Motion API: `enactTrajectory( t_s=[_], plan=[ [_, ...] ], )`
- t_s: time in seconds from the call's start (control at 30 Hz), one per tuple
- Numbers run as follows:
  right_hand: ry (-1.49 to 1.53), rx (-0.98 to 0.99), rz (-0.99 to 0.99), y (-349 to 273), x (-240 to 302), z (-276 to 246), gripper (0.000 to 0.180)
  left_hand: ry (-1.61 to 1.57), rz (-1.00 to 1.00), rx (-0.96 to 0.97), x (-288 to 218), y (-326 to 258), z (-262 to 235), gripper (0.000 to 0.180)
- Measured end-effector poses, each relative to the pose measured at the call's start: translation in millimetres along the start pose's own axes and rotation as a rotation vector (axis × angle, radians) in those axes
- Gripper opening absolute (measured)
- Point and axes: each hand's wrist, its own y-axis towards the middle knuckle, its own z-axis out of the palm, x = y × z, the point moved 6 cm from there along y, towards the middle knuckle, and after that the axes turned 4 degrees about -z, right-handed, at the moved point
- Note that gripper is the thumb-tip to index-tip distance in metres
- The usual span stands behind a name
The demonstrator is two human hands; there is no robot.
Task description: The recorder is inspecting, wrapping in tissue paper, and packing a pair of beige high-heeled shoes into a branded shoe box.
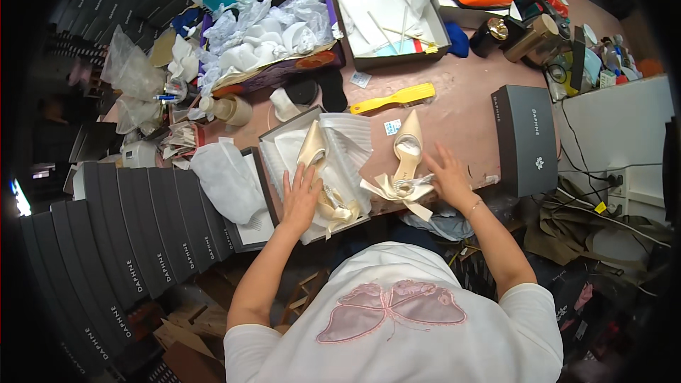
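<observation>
A cream pointed pump with a bow (312, 143) lies in a shoe box lined with white tissue (347, 156). My left hand (301, 202) rests over it, fingers spread against the shoe's side; how firmly it presses I cannot tell. The matching cream pump (408, 138) stands on the pink table to the right, toe pointing away, with a ribbon bow (399, 190) at its heel end. Beside that bow is my right hand (450, 179), fingers stretched apart, near or lightly touching the ribbon's edge. Nothing is gripped in it.
A yellow brush (394, 98) lies beyond the shoes. Farther back are a purple box of white stuffing (269, 42) and a grey box of papers (390, 21). A dark shoe box (526, 140) stands at right; several stacked dark boxes (135, 227) line the left.
</observation>
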Motion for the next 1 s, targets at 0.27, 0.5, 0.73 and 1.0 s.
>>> enactTrajectory(
  t_s=[0.27, 0.5, 0.73, 1.0],
  plan=[
    [0.184, -0.197, -0.144, 30, 37, 36, 0.041, 0.023, 0.227, 0.102, 13, 24, -17, 0.025],
    [0.918, 0.053, 0.023, 34, 107, -107, 0.028, -1.040, -0.094, 0.237, 5, 16, -159, 0.026],
    [1.199, 0.141, -0.233, 55, 187, -113, 0.031, -1.710, -0.119, 0.141, -14, -17, -131, 0.035],
    [1.779, 0.263, 0.039, 59, 182, -60, 0.057, -2.046, -0.260, 0.259, -24, -20, -118, 0.040]
  ],
)
